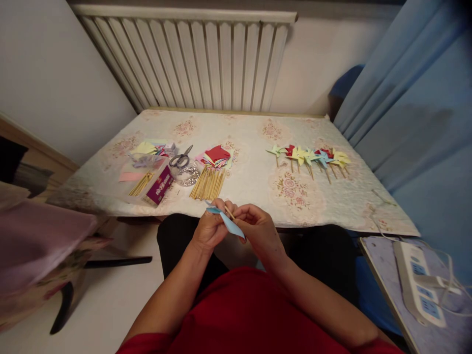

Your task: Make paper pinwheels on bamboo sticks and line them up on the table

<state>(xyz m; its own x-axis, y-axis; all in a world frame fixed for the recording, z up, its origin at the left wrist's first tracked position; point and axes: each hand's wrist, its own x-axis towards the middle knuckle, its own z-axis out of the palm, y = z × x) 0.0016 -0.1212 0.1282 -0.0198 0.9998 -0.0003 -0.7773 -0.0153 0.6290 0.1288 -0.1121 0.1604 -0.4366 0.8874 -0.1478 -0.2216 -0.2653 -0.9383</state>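
Note:
My left hand [211,227] is closed on a piece of light blue paper [231,226], folded like a pinwheel, just off the table's front edge. A thin wooden stick [229,212] lies between my hands, its near end in the fingers of my right hand [258,232], which also touches the paper's lower corner. Where stick and paper meet is hidden by the fingers. Beyond my hands lies a row of wooden sticks [207,185], with a stack of coloured paper [218,156] behind it. Several finished paper pinwheels [309,156] on sticks lie in a row at the right.
Left of the sticks stand a round dish of small shiny pins [187,175], scissors [180,157] and a purple-sided box [158,186]. More sticks [141,184] and yellow paper [144,148] lie farther left. A power strip [419,284] sits on a side table at the right.

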